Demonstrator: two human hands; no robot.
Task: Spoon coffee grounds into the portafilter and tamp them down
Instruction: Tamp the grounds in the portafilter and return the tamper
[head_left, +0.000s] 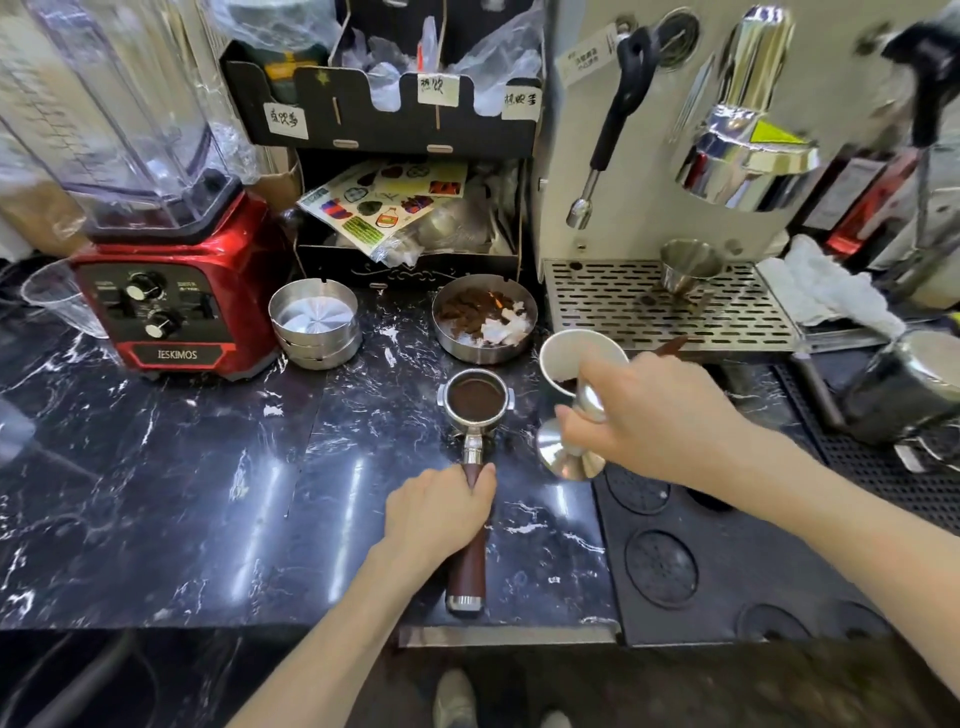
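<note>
The portafilter (475, 402) lies on the counter (182, 493), grounds in its basket, its handle running toward six o'clock under the left hand (441, 512). At its three o'clock the right hand (649, 415) holds the tamper (569, 452), seemingly just over the mat (727, 561), with a paper cup (574, 358) behind. A blender (171, 291) stands at ten o'clock, the espresso machine (675, 156) at one o'clock.

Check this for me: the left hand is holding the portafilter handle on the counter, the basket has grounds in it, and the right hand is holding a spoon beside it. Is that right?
One thing is off. In the head view the right hand holds a metal tamper, not a spoon. The rest stands: the left hand grips the handle of the portafilter on the counter, with grounds in its basket.
</note>
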